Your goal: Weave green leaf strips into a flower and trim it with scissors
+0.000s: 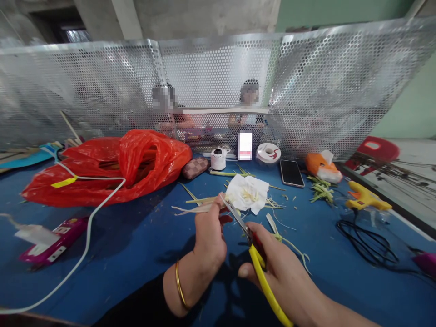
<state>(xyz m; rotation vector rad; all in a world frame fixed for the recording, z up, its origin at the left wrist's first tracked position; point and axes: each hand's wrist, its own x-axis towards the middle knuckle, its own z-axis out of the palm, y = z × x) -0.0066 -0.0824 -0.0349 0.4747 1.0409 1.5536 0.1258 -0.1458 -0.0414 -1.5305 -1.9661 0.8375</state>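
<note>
My left hand (208,236), a gold bangle at its wrist, pinches a pale, flat plant strip (194,209) that sticks out to the left of the fingers. In my right hand (284,265) is a pair of scissors (256,264) with yellow handles. Their blades point up and left, the tips close to the left fingertips; whether they touch the strip I cannot tell. Just beyond lies a crumpled white tissue (235,187) with small pale yellow pieces on it. Thin green and straw-coloured strips are scattered around it. A split green stem (295,247) rests right of the scissors.
A red plastic bag (160,159) fills the back left. Before it, a white cable (89,236) loops past a purple power strip (56,252). A phone (292,173), tape roll (268,154), orange tissue pack (322,167) and yellow glue gun (369,197) stand right. Perforated metal screens the back.
</note>
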